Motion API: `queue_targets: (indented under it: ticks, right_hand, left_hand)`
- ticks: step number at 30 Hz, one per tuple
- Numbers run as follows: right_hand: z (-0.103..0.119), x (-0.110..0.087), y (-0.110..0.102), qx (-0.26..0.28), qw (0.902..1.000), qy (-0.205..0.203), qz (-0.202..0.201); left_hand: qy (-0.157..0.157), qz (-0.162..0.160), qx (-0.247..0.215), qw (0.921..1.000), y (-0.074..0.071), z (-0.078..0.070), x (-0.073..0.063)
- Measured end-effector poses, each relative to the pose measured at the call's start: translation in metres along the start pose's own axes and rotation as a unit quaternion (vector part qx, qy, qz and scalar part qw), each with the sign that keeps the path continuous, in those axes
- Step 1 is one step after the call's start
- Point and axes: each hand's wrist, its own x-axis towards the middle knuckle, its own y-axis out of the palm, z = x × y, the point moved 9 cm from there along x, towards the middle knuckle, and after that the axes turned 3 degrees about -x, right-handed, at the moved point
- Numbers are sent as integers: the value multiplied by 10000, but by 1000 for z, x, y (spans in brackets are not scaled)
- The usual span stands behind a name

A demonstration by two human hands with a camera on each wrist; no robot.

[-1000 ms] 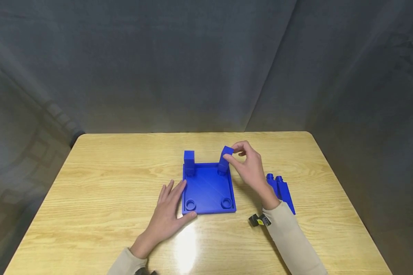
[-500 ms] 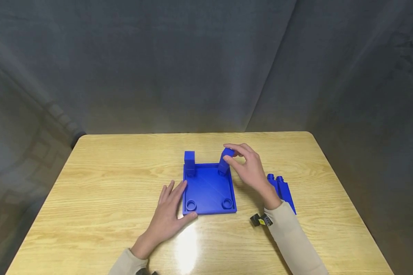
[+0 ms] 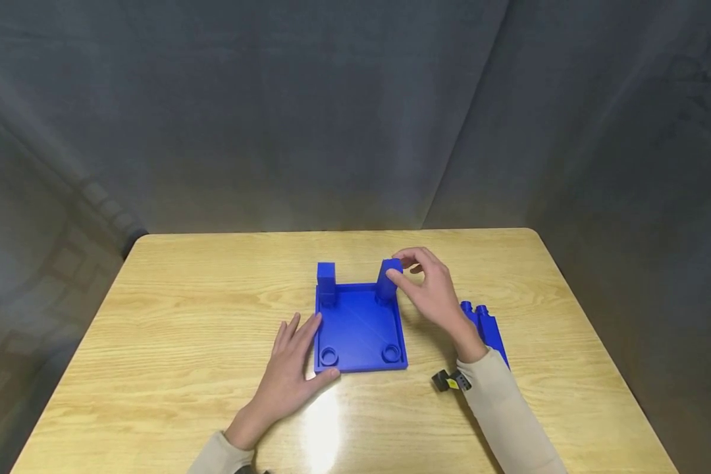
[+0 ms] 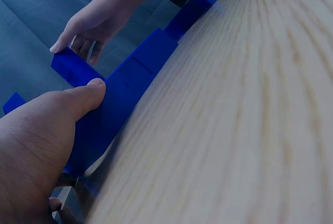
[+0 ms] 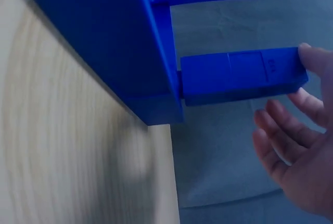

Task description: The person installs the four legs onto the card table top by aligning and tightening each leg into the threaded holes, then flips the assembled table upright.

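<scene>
A square blue plastic base point(image 3: 358, 332) with a raised rim lies on the table, two round sockets at its near corners. My left hand point(image 3: 287, 378) spans the near left corner with extended fingers; in the left wrist view its thumb point(image 4: 96, 91) rests against the base's edge. At the far right corner stands a square blue post point(image 3: 386, 283), leaning slightly right. My right hand point(image 3: 432, 289) pinches the top of this post between thumb and fingers. In the right wrist view, the lower end of the post point(image 5: 208, 78) meets the base. A matching post point(image 3: 326, 280) stands upright at the far left corner.
Two more blue posts point(image 3: 493, 336) with threaded-looking ends lie on the wooden table point(image 3: 184, 329) at right, partly hidden by my right forearm. A grey curtain point(image 3: 332, 118) hangs behind the table's far edge.
My right hand's index finger reached across the post's top half a second ago and has now drawn back to its side. The post looks slightly turned and more upright. My left hand stays put.
</scene>
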Motion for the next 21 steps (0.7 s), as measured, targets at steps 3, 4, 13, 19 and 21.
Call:
queue_targets:
  ticks: [3,4,13,19,21]
  right_hand:
    - [-1,-1,1,63,9998,149,-86]
    - [-2,-1,2,73,9997,191,-113]
    - [-1,-2,3,31,9995,173,-272]
    - [2,-2,9,55,9999,-95,59]
    - [3,-1,10,25,9996,-234,140]
  left_hand:
    - [1,-10,42,10000,0,0,1]
    - [-4,-15,50,10000,0,0,1]
    - [-39,8,45,10000,-1,0,1]
    - [-38,5,25,10000,-1,-1,0]
    - [-28,6,22,10000,-1,-1,0]
